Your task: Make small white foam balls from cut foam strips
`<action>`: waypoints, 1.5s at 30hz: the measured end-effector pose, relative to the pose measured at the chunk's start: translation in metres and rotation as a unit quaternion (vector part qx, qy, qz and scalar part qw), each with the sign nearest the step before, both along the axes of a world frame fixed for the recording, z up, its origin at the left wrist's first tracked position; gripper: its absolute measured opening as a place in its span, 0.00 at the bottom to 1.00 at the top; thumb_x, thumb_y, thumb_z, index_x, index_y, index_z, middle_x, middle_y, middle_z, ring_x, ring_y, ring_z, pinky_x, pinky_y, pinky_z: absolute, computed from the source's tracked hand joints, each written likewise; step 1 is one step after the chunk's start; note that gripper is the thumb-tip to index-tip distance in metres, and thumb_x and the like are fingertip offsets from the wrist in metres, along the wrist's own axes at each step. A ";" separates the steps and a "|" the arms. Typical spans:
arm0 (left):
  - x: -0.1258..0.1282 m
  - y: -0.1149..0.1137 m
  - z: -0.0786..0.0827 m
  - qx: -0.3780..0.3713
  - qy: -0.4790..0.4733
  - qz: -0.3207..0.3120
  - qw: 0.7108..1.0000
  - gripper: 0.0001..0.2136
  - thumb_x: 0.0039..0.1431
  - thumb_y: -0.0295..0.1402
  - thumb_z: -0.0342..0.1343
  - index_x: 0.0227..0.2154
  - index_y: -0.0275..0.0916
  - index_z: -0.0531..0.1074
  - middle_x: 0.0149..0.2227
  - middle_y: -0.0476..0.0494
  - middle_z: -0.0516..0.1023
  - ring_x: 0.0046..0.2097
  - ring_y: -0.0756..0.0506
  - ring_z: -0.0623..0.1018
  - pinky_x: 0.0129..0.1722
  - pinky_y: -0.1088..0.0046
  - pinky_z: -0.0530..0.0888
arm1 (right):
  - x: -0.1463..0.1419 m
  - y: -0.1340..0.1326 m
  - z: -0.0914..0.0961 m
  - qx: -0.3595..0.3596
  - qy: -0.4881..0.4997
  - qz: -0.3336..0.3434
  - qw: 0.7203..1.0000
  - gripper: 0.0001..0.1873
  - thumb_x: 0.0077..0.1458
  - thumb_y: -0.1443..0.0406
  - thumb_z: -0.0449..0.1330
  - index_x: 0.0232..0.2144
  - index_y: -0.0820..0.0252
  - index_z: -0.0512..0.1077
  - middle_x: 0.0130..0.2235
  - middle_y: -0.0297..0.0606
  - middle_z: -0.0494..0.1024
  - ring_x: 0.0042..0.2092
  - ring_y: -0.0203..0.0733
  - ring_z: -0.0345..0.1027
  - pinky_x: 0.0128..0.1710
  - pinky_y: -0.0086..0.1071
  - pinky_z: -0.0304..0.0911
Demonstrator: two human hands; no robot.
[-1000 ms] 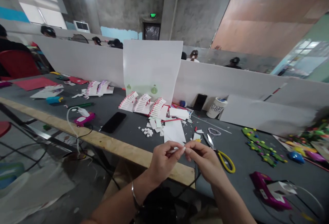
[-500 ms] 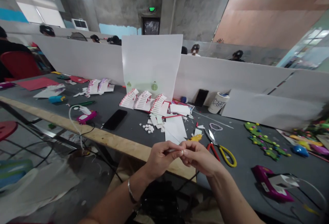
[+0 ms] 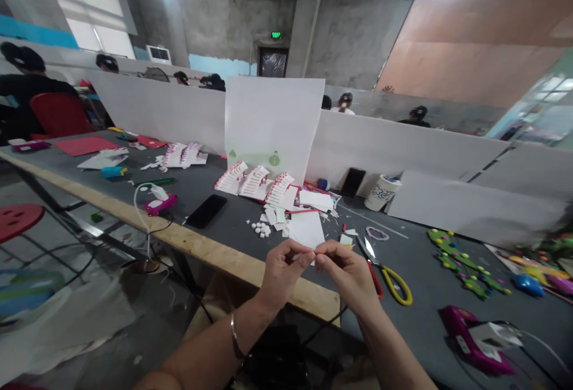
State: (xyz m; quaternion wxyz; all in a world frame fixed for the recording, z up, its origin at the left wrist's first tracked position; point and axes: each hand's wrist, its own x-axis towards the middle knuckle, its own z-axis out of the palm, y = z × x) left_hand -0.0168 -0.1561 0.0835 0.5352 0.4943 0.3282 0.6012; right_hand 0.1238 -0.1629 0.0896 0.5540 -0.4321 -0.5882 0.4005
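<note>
Currently pinching a small, mostly hidden white piece point(image 3: 297, 255) between left hand point(image 3: 282, 270) and right hand point(image 3: 349, 270), left of the scissors point(image 3: 378, 263); could drop it there, given so little to grip. Now covering more of the yellow object point(image 3: 348, 246), also left of the scissors, than half a second ago.

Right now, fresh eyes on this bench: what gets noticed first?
Probably the tall white board standing near the middle of the table, with three white pieces edged in red in front of its lower edge. Next, the left hand and right hand, fingers close together at the near edge; anything between them is too small to identify. Then the scissors, red and yellow handles, just beyond the right hand's outer side.
</note>
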 end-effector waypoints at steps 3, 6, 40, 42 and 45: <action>0.010 0.008 -0.003 -0.009 -0.045 0.012 0.999 0.15 0.45 0.44 0.66 0.24 0.36 0.73 0.20 0.53 0.70 0.23 0.54 0.66 0.25 0.78 0.65 | -0.003 0.007 0.001 0.032 0.006 -0.016 0.999 0.15 0.49 0.52 0.65 0.26 0.59 0.73 0.21 0.32 0.72 0.24 0.35 0.66 0.25 0.29 0.63; 0.015 0.018 -0.006 0.007 -0.040 0.008 0.999 0.15 0.49 0.45 0.63 0.25 0.36 0.74 0.17 0.55 0.64 0.21 0.55 0.62 0.22 0.79 0.62 | -0.006 0.014 0.000 0.065 -0.008 -0.033 0.997 0.16 0.53 0.52 0.61 0.28 0.58 0.70 0.22 0.32 0.72 0.24 0.36 0.66 0.24 0.29 0.63; -0.030 0.018 0.001 0.054 0.111 -0.088 0.988 0.10 0.51 0.37 0.64 0.35 0.37 0.78 0.29 0.47 0.73 0.30 0.50 0.71 0.29 0.77 0.68 | -0.012 0.004 0.000 -0.291 0.270 0.214 0.893 0.15 0.44 0.58 0.70 0.29 0.62 0.72 0.25 0.31 0.63 0.24 0.28 0.50 0.21 0.23 0.46; -0.030 0.019 0.001 0.086 0.112 -0.089 0.986 0.08 0.53 0.36 0.62 0.33 0.37 0.79 0.31 0.45 0.74 0.31 0.49 0.73 0.29 0.76 0.68 | -0.014 0.005 -0.002 -0.281 0.258 0.203 0.902 0.15 0.45 0.58 0.70 0.28 0.62 0.72 0.25 0.31 0.64 0.24 0.28 0.52 0.21 0.23 0.47; -0.030 0.020 0.001 0.106 0.117 -0.052 0.986 0.07 0.53 0.35 0.62 0.30 0.37 0.78 0.29 0.46 0.73 0.30 0.50 0.71 0.28 0.77 0.66 | -0.018 0.005 -0.005 -0.204 0.194 0.127 0.951 0.15 0.49 0.55 0.67 0.27 0.60 0.71 0.23 0.30 0.67 0.23 0.29 0.56 0.22 0.24 0.54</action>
